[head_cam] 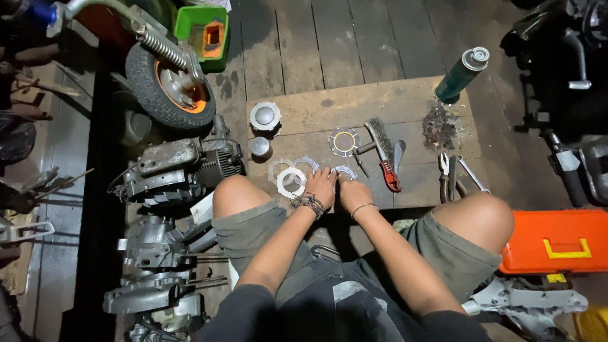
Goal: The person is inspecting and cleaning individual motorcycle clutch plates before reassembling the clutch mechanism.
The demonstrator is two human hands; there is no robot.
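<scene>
I crouch over a wooden board on the floor. My left hand, with a braided bracelet at the wrist, rests fingers down on a small toothed metal ring beside a white ring. My right hand presses the same small ring from the right. More flat rings lie just left of my fingers. A larger ring with a yellow inner edge lies farther out. Whether either hand grips the ring cannot be told.
A wire brush with a red handle, pliers, a green spray can and a round metal cover lie on the board. Engine parts and a small wheel sit to the left. An orange toolbox stands at the right.
</scene>
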